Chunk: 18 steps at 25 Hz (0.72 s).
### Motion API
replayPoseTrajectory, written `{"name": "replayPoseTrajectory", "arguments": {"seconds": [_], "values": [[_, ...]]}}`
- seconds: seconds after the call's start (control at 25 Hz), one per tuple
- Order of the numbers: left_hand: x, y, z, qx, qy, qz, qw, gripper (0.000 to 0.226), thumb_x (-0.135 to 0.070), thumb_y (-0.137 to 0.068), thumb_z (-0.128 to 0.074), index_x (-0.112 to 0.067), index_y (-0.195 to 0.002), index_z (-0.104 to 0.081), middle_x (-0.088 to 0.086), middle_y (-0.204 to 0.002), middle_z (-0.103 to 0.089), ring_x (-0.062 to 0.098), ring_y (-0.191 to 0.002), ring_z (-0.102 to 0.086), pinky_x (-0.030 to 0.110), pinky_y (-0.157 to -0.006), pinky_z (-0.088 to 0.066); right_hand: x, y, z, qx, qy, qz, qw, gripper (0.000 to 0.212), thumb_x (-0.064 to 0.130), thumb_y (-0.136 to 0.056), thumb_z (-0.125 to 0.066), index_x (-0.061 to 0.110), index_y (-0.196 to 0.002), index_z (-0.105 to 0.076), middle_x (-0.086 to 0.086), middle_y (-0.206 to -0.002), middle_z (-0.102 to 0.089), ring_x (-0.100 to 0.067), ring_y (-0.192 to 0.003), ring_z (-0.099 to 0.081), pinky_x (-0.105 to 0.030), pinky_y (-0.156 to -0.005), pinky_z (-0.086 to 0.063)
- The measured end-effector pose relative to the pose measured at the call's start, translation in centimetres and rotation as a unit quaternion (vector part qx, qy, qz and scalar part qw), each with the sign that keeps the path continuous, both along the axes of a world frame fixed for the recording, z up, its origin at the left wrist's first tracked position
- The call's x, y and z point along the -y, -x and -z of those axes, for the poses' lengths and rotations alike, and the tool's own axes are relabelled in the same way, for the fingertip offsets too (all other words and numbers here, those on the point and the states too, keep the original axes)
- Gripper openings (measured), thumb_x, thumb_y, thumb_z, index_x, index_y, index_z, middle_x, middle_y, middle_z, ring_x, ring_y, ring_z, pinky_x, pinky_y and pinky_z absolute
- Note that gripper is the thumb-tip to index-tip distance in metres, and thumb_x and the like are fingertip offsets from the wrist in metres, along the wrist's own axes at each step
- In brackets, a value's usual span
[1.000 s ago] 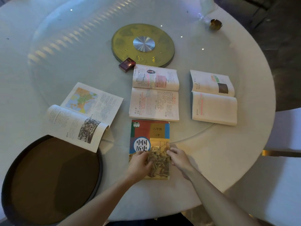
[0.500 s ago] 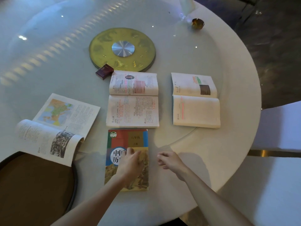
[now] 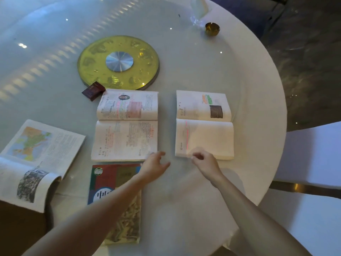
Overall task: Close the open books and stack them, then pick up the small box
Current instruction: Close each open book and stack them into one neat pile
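Here, at a round white worktop (image 3: 212,191), a person's left hand (image 3: 154,168) hovers with fingers loosely spread and grasping nothing at the lower right corner of the middle open book (image 3: 125,126), while the right hand (image 3: 203,161) touches the near edge of the right open book (image 3: 203,126), fingers curled, though whether they grip the page cannot be told. A closed book (image 3: 114,200) lies low in the frame under the left forearm, a third open book (image 3: 36,159) at far left, and the small box (image 3: 93,90) above centre-left beside a yellow disc (image 3: 118,61).
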State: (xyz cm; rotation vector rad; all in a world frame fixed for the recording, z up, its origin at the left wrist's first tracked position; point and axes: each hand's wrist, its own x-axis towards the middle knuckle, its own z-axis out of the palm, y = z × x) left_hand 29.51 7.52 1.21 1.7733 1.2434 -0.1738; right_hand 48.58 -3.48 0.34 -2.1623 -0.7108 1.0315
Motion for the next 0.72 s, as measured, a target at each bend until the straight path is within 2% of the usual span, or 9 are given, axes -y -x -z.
{"name": "replayPoseTrajectory", "arguments": {"seconds": [0.12, 0.2, 0.28, 0.4, 0.52, 0.6, 0.68, 0.72], "values": [[-2.3, -5.8, -0.6, 0.027, 0.002, -0.052, 0.998, 0.059, -0.035, -0.093, -0.068, -0.013, -0.145, -0.050, 0.012, -0.138, -0.058, 0.024, -0.124, -0.057, 0.035, -0.100, -0.047, -0.9, -6.1, -0.3, 0.034, -0.010, 0.062, 0.997, 0.018, 0.024, -0.094, -0.073, 0.008, -0.102, -0.076, -0.005, -0.105, -0.077, -0.022, -0.099, -0.070, -0.027, -0.086, -0.048], [-3.9, -9.1, -0.4, 0.038, 0.014, -0.108, 0.993, 0.064, -0.035, -0.092, -0.069, -0.011, -0.148, -0.047, 0.013, -0.141, -0.057, 0.026, -0.127, -0.056, 0.038, -0.104, -0.047, -1.8, -9.7, 0.0, 0.055, -0.004, 0.092, 0.994, 0.028, 0.028, -0.094, -0.073, 0.007, -0.113, -0.075, -0.006, -0.109, -0.074, -0.022, -0.101, -0.067, -0.027, -0.088, -0.046], [-5.0, -11.3, -0.3, 0.040, 0.028, -0.163, 0.985, 0.068, -0.034, -0.092, -0.069, -0.010, -0.149, -0.043, 0.013, -0.144, -0.055, 0.028, -0.130, -0.055, 0.039, -0.106, -0.047, -2.7, -12.5, 0.4, 0.082, 0.007, 0.108, 0.991, 0.042, 0.029, -0.093, -0.073, 0.004, -0.126, -0.070, -0.012, -0.123, -0.071, -0.027, -0.113, -0.066, -0.030, -0.095, -0.047], [-5.8, -13.3, 0.1, 0.048, 0.061, -0.210, 0.975, 0.060, -0.029, -0.094, -0.068, -0.008, -0.145, -0.046, 0.010, -0.135, -0.059, 0.027, -0.121, -0.060, 0.033, -0.090, -0.048, -3.4, -16.0, 1.9, 0.095, 0.044, 0.139, 0.985, 0.058, 0.036, -0.089, -0.073, 0.005, -0.137, -0.062, -0.018, -0.138, -0.061, -0.036, -0.129, -0.059, -0.045, -0.107, -0.050], [-6.0, -13.8, 1.1, 0.058, 0.099, -0.238, 0.964, 0.034, -0.025, -0.095, -0.065, -0.007, -0.124, -0.062, 0.004, -0.111, -0.069, 0.020, -0.093, -0.067, 0.030, -0.076, -0.050, -2.8, -17.2, 3.0, 0.065, 0.094, 0.177, 0.978, 0.065, 0.042, -0.081, -0.072, 0.007, -0.135, -0.058, -0.018, -0.132, -0.063, -0.039, -0.117, -0.064, -0.050, -0.094, -0.058], [-6.0, -13.6, 1.6, 0.044, 0.116, -0.231, 0.965, 0.024, -0.026, -0.095, -0.062, -0.006, -0.104, -0.071, 0.006, -0.096, -0.075, 0.016, -0.076, -0.070, 0.027, -0.063, -0.053, -2.1, -17.1, 3.0, 0.042, 0.104, 0.193, 0.975, 0.053, 0.038, -0.087, -0.069, 0.008, -0.129, -0.059, -0.016, -0.124, -0.069, -0.036, -0.107, -0.068, -0.042, -0.083, -0.057], [-5.7, -13.1, 1.9, 0.034, 0.121, -0.247, 0.961, 0.025, -0.025, -0.092, -0.064, -0.001, -0.092, -0.072, 0.004, -0.076, -0.072, 0.014, -0.063, -0.069, 0.028, -0.058, -0.055, -1.0, -17.1, 2.6, 0.048, 0.108, 0.186, 0.975, 0.038, 0.028, -0.091, -0.066, 0.010, -0.124, -0.061, -0.010, -0.114, -0.071, -0.034, -0.097, -0.067, -0.037, -0.075, -0.050], [-5.7, -12.7, 1.8, 0.032, 0.124, -0.260, 0.957, 0.023, -0.022, -0.089, -0.067, 0.000, -0.089, -0.072, 0.003, -0.069, -0.068, 0.013, -0.056, -0.068, 0.027, -0.056, -0.053, -0.4, -17.2, 2.1, 0.041, 0.102, 0.179, 0.978, 0.038, 0.022, -0.090, -0.067, 0.013, -0.126, -0.061, -0.007, -0.110, -0.070, -0.035, -0.094, -0.067, -0.037, -0.074, -0.050]]}}
